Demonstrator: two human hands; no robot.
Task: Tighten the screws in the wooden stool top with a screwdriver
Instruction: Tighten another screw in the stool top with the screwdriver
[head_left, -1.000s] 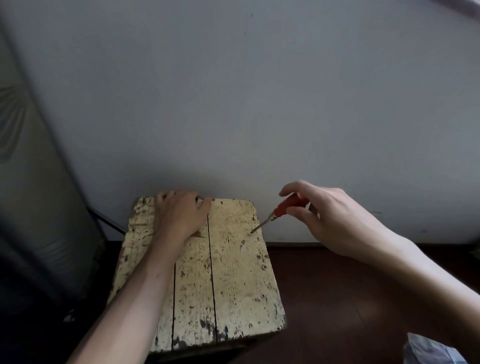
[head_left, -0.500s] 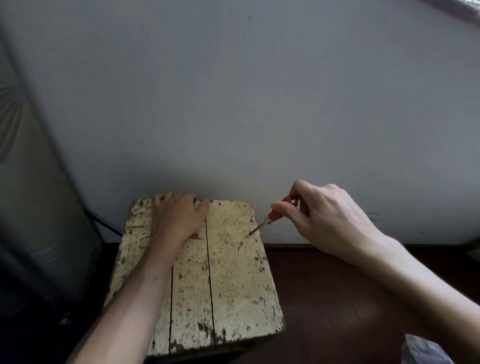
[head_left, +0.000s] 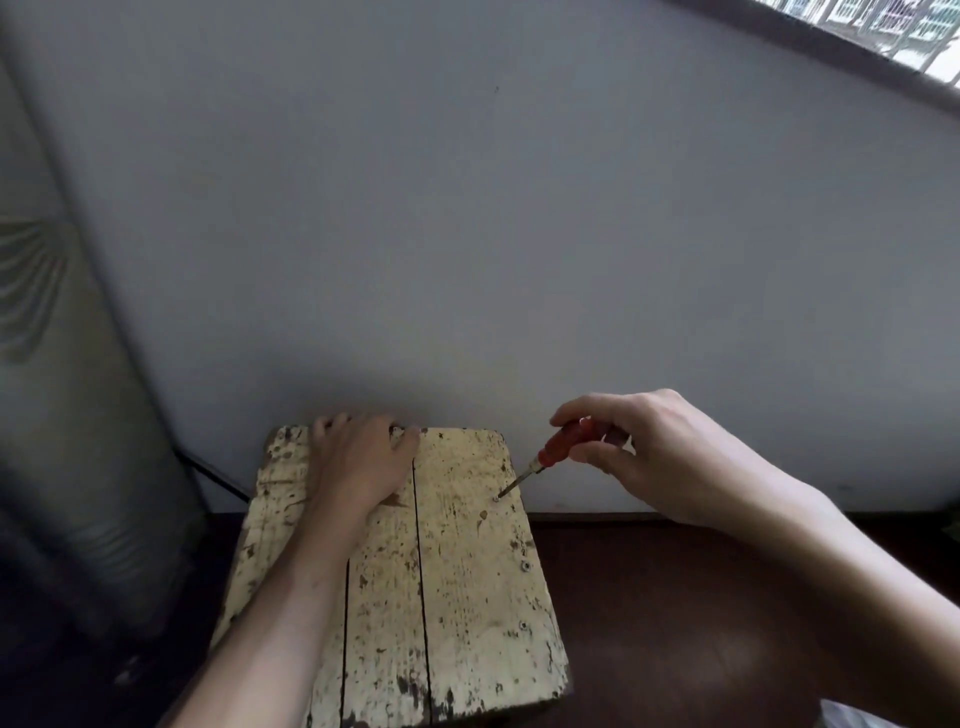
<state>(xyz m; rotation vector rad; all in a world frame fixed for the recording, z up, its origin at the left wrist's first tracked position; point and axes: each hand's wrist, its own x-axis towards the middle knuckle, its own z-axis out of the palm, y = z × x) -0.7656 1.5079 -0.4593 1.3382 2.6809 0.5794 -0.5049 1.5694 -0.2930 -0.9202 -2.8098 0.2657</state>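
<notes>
Stool top (head_left: 467, 597) stands before the wall (head_left: 467, 234), screwdriver (head_left: 563, 447) at its far-right.

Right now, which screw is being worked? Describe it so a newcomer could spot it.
Find the stool top by the wall, then its right plank. Other screws sit along that plank's right edge; the worked screw is the farthest one, the only one under the screwdriver tip.
</notes>
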